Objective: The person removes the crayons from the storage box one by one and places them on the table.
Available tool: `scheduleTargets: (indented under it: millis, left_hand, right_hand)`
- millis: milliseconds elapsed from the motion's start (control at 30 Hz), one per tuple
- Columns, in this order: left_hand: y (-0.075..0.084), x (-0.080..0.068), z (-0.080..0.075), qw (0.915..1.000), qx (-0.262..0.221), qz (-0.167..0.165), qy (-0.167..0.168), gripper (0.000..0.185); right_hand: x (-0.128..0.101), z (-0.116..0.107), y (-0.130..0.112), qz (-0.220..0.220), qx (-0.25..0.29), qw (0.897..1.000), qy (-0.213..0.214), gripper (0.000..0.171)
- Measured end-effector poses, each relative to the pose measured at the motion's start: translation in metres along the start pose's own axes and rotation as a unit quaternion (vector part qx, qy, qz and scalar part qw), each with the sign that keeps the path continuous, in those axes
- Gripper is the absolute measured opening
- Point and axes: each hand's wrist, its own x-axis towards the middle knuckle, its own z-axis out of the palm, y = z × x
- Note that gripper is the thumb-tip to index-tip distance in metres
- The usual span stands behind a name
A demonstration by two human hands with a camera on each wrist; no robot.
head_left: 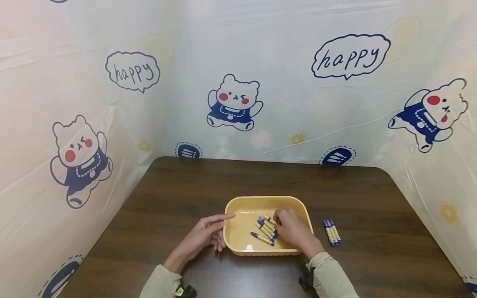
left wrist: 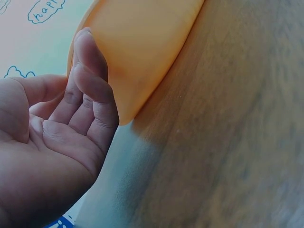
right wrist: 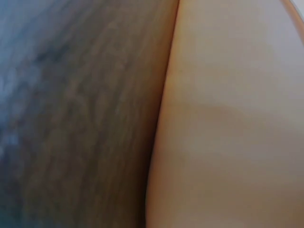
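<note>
Sleeved wrists frame a yellow plastic tray (head_left: 244,203). Left hand (head_left: 206,236), fingers straight, touches its 9 o'clock wall. Right hand (head_left: 294,230) curls over the crayons (head_left: 265,230) inside; actual grip unclear. Light, stiff and brittle, they're likely best pinched mid-barrel.

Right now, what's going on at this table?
A person sits at a dark wooden table with a yellow tray. The left hand rests against the tray's left side, fingers straight. The right hand is inside the tray, at a loose bunch of crayons. A few more crayons lie outside, right of the tray.
</note>
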Motion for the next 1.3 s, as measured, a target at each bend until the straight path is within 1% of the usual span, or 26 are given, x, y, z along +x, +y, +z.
scheduleTargets:
  millis: [200,467,700,933,1300]
  left_hand:
    - [-0.001,-0.001,0.001,1.0,-0.005,0.0,-0.003,0.047]
    - [-0.002,-0.002,0.0,1.0,-0.001,-0.002,-0.001,0.045]
    - [-0.002,-0.002,0.0,1.0,-0.003,0.001,-0.006,0.046]
    - [-0.001,-0.001,0.0,0.9999,-0.001,0.008,-0.008,0.049]
    - [-0.001,-0.001,-0.001,0.9999,-0.003,0.009,-0.01,0.047]
  right_hand:
    - [-0.001,-0.007,0.003,0.014,0.013,1.0,0.018,0.006]
    - [0.0,-0.029,0.003,0.025,0.026,0.999,0.039,0.004]
    - [-0.002,-0.047,0.006,0.02,0.049,0.998,0.042,0.003]
    - [-0.005,-0.063,0.009,0.031,0.078,0.996,0.038,0.004]
    - [-0.015,-0.085,0.014,0.038,0.1,0.993,0.056,0.006]
